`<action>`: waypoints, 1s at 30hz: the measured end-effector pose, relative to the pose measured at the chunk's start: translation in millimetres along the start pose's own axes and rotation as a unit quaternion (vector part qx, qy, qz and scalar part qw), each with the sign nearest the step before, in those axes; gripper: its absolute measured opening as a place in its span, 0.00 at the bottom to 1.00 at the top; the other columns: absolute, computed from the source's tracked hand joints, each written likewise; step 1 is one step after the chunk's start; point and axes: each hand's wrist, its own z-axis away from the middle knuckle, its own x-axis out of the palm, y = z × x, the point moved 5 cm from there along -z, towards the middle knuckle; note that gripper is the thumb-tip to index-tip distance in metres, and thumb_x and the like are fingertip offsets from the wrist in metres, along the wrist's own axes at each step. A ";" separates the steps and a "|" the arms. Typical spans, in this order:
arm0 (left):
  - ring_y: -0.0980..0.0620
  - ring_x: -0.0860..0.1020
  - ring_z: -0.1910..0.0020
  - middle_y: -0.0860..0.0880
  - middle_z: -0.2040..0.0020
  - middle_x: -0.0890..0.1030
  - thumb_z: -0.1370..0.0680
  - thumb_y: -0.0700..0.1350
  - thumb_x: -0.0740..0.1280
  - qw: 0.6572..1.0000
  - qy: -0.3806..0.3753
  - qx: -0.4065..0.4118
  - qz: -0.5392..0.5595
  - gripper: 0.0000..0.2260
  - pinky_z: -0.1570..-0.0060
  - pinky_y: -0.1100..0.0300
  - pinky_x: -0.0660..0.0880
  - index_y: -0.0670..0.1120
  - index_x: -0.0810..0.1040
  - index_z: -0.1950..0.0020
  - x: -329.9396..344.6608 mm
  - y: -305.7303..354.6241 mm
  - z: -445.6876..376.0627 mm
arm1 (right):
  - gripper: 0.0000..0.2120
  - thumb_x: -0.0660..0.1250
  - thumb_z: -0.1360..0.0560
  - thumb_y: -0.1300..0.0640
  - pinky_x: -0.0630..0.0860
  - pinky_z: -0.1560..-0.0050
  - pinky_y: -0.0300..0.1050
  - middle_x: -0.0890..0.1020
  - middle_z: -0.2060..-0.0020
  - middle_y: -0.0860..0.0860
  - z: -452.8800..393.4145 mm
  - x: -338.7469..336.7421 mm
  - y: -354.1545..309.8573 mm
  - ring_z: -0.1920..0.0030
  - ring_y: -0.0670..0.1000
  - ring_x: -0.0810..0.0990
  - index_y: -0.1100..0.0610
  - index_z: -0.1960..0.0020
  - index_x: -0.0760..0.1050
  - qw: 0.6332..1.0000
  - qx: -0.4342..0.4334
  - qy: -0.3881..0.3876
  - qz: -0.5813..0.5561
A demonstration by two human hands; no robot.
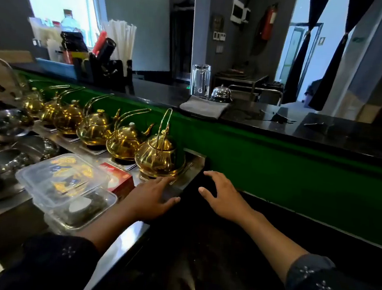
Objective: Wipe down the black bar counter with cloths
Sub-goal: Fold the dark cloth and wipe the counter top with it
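Both hands are being held flat and empty, no cloth being gripped yet.

The left hand point(152, 198) is being rested with straight, spread fingers point(168, 180) on the steel ledge point(191, 179), fingertips just beside the nearest gold teapot point(160, 157). The right hand point(223, 197) is being held loose and open, fingers slightly bent, over the lower black counter point(210, 250); can't tell if it's actually touching. A gray cloth point(203, 108) is being left folded up on the upper black bar counter point(325, 133), well apart from both hands, right by a bell point(221, 93) and a glass point(200, 81). More teapots are being lined up leftward along the green wall point(287, 171). Plastic boxes point(66, 187) and a red carton point(119, 179) are being kept near the left forearm.
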 end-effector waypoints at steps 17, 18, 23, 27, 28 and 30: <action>0.46 0.72 0.38 0.45 0.36 0.73 0.29 0.55 0.73 0.959 0.091 -0.205 0.175 0.31 0.40 0.49 0.74 0.48 0.65 0.31 44.2 -50.8 -6.3 | 0.26 0.70 0.24 0.46 0.73 0.49 0.40 0.75 0.44 0.50 -33.1 109.8 10.2 0.41 0.50 0.74 0.49 0.30 0.65 0.972 0.147 -0.014 -0.184; 0.46 0.74 0.39 0.44 0.37 0.74 0.29 0.52 0.74 0.951 0.090 -0.213 0.205 0.31 0.41 0.50 0.75 0.47 0.65 0.31 43.8 -52.2 -7.7 | 0.22 0.71 0.25 0.48 0.71 0.55 0.37 0.76 0.49 0.47 -33.1 106.9 11.1 0.46 0.48 0.76 0.51 0.34 0.69 0.972 0.151 -0.008 -0.179; 0.49 0.78 0.45 0.45 0.40 0.78 0.28 0.45 0.74 0.930 0.055 -0.227 0.283 0.23 0.52 0.60 0.76 0.44 0.72 0.35 38.6 -49.0 -11.3 | 0.05 0.69 0.23 0.52 0.76 0.52 0.46 0.82 0.57 0.50 -22.7 90.3 19.6 0.53 0.50 0.81 0.53 0.50 0.79 0.973 0.142 -0.012 -0.184; 0.52 0.78 0.48 0.45 0.41 0.80 0.26 0.47 0.73 0.946 0.046 -0.167 0.274 0.21 0.50 0.58 0.77 0.43 0.74 0.35 33.8 -17.7 -21.8 | 0.04 0.69 0.23 0.54 0.77 0.52 0.50 0.82 0.61 0.49 -2.2 58.1 35.3 0.58 0.48 0.80 0.52 0.56 0.78 0.968 0.128 0.031 -0.215; 0.51 0.78 0.46 0.45 0.41 0.79 0.26 0.46 0.73 0.947 0.047 -0.161 0.275 0.22 0.49 0.59 0.75 0.42 0.73 0.34 32.0 -6.7 -24.4 | 0.04 0.69 0.23 0.55 0.77 0.52 0.51 0.82 0.61 0.49 3.0 48.0 39.9 0.58 0.48 0.80 0.51 0.57 0.78 0.965 0.127 0.042 -0.226; 0.50 0.77 0.44 0.46 0.40 0.78 0.26 0.46 0.73 0.949 0.049 -0.136 0.279 0.23 0.49 0.60 0.73 0.42 0.73 0.33 30.6 18.2 -33.9 | 0.05 0.69 0.23 0.56 0.78 0.50 0.50 0.83 0.60 0.49 15.6 22.7 49.3 0.55 0.50 0.82 0.50 0.57 0.78 0.960 0.131 0.066 -0.237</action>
